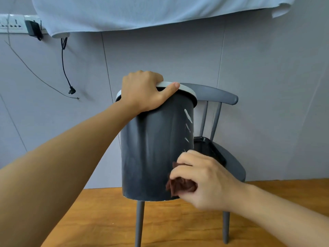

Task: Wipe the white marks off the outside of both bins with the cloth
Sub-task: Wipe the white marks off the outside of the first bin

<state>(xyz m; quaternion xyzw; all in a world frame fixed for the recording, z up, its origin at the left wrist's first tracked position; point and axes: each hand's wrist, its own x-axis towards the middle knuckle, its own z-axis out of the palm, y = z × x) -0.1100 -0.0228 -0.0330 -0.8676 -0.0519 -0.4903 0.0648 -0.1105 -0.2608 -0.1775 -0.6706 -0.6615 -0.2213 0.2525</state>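
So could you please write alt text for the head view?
A left hand grips the rim of a dark bin while the right hand presses a brown cloth low on its side, below white marks. Behind stands a grey chair.

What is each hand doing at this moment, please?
Left hand: grips the white rim of the dark grey round plastic bin.
Right hand: holds the crumpled brown cloth against the bin's side.
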